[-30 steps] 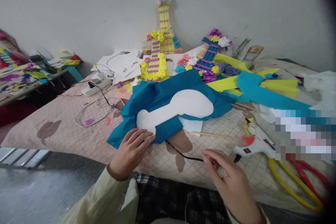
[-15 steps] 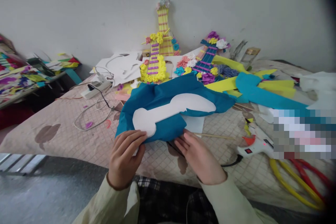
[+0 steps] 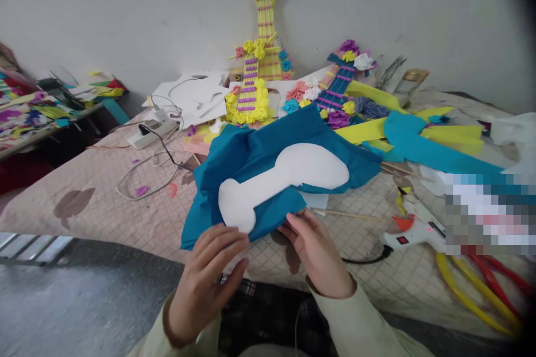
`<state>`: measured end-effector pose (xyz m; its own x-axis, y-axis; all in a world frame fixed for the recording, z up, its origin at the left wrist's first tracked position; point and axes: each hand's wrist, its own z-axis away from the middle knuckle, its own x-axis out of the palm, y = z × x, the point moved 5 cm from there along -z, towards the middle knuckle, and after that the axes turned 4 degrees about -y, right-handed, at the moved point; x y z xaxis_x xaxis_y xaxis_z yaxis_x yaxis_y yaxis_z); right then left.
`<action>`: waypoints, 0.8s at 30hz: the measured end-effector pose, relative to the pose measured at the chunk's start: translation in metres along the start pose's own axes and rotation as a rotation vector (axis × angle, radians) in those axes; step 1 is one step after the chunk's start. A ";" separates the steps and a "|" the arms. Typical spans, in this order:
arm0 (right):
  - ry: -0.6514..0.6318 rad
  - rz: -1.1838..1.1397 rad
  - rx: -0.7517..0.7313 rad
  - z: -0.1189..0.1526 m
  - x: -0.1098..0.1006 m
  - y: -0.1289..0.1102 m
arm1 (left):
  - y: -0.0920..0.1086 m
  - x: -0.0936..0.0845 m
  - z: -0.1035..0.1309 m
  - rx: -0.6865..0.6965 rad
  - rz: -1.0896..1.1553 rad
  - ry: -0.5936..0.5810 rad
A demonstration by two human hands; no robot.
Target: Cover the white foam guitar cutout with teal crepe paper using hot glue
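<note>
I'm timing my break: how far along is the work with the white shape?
Done: the white shape looks cut out and lies on the blue fabric. In hand: the right hand seems to pinch the fabric's near edge; the left hand rests its fingertips at the shape's smaller end. Seemingly left: dealing with the fabric, loose and wrinkled past the shape's outline.

Landmark: sm. yellow-flowered craft [image 3: 248,95], purple bars across. Tall yellow craft [image 3: 266,17] upright directly behind it, nr. wall [image 3: 138,17]. Blue craft [image 3: 339,85] w/ purple bars to its R, tilted. Jar [image 3: 409,85] w/ tan lid farther R. White cut sheets [image 3: 190,97] just L of landmark; pwr strip [image 3: 146,136] w/ plugs & cords front-L. Side table [image 3: 50,133], multicol. scraps [image 3: 39,114], far L. Yellow loop handle [image 3: 447,284] front-R, red handle [image 3: 489,270] beside it.
</note>
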<state>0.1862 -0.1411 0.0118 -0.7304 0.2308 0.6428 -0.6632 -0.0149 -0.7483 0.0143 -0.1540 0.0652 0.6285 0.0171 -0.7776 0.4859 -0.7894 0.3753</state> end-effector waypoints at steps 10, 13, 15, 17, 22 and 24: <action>-0.099 -0.026 -0.003 0.011 0.013 -0.010 | -0.005 0.080 0.038 -0.496 1.078 0.090; -0.140 0.281 0.010 0.026 0.003 -0.023 | -0.015 0.080 0.023 -0.511 1.064 0.221; -0.091 0.532 -0.021 0.041 -0.018 -0.038 | -0.019 0.074 0.008 -0.542 1.194 0.379; 0.049 0.746 -0.071 0.058 -0.047 -0.059 | -0.023 0.069 -0.005 -0.606 1.333 0.524; 0.461 1.158 -0.114 0.095 -0.121 -0.109 | -0.032 0.066 -0.026 -0.734 1.398 0.673; 0.595 1.296 -0.100 0.105 -0.143 -0.124 | -0.039 0.065 -0.029 -0.796 1.398 0.733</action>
<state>0.3554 -0.2747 0.0295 -0.6081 0.4744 -0.6365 0.4403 -0.4656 -0.7677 0.0538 -0.1039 0.0148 0.8033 0.0759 0.5907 -0.5927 0.0056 0.8054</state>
